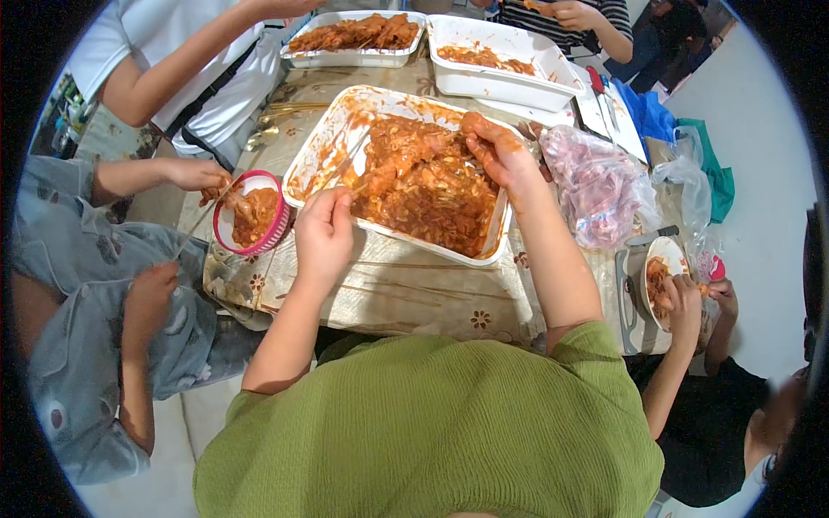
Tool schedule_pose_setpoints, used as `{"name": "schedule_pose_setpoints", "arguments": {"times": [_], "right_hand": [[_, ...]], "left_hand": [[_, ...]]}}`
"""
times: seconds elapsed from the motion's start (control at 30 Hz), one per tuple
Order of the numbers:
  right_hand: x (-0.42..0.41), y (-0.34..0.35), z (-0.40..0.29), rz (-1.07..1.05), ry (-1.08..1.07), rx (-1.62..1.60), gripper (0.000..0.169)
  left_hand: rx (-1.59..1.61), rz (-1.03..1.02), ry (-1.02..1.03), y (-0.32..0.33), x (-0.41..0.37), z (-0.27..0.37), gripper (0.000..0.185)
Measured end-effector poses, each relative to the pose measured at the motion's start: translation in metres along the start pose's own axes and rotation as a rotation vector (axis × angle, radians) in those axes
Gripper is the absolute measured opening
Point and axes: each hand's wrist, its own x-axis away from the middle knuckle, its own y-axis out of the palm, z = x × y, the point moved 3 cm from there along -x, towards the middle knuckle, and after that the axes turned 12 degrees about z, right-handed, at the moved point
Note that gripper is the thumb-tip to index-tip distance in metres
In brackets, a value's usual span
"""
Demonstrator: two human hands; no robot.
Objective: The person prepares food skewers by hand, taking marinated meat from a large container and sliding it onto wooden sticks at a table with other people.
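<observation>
A white plastic tray (388,232) smeared with red-orange marinade holds a heap of marinated meat pieces (427,188). At its near left edge my left hand (327,220) pinches the end of a thin wooden skewer (358,190). Marinated meat on the skewer (405,160) stretches over the heap towards the upper right. My right hand (495,146), stained with marinade, is at the tray's right side, its fingers closed around a piece of meat (476,123). Whether that piece is on the same skewer is hard to tell.
Skewers (401,291) lie on the patterned tablecloth (486,304). Beyond are a tray of coated meat (356,32) and a deeper white tray (505,84). A bag of raw meat (592,188) and knives (605,97) lie right. Co-workers' hands hold food over a pink-rimmed bowl (282,223) and a white bowl (670,249).
</observation>
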Motion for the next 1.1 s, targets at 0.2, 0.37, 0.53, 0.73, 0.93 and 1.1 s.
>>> {"name": "schedule_pose_setpoints", "arguments": {"times": [0.2, 0.37, 0.53, 0.73, 0.93, 1.1], "right_hand": [[0.002, 0.002, 0.000, 0.014, 0.079, -0.045, 0.018], [0.017, 0.011, -0.003, 0.060, 0.014, 0.024, 0.020], [0.009, 0.004, 0.000, 0.012, -0.036, 0.050, 0.031], [0.013, 0.009, 0.000, 0.030, -0.042, 0.103, 0.028], [0.016, 0.009, 0.001, -0.001, -0.096, 0.172, 0.019], [0.018, 0.012, 0.002, 0.025, -0.119, 0.260, 0.015]], "left_hand": [[0.005, -0.002, 0.012, 0.003, 0.001, 0.002, 0.011], [-0.005, -0.010, 0.022, 0.002, 0.001, 0.004, 0.011], [-0.018, 0.006, 0.085, 0.001, 0.000, 0.008, 0.010], [-0.031, -0.013, 0.131, 0.001, 0.000, 0.012, 0.011], [-0.071, -0.053, 0.142, -0.004, -0.005, 0.016, 0.011], [-0.081, -0.059, 0.128, -0.004, -0.005, 0.017, 0.011]]}}
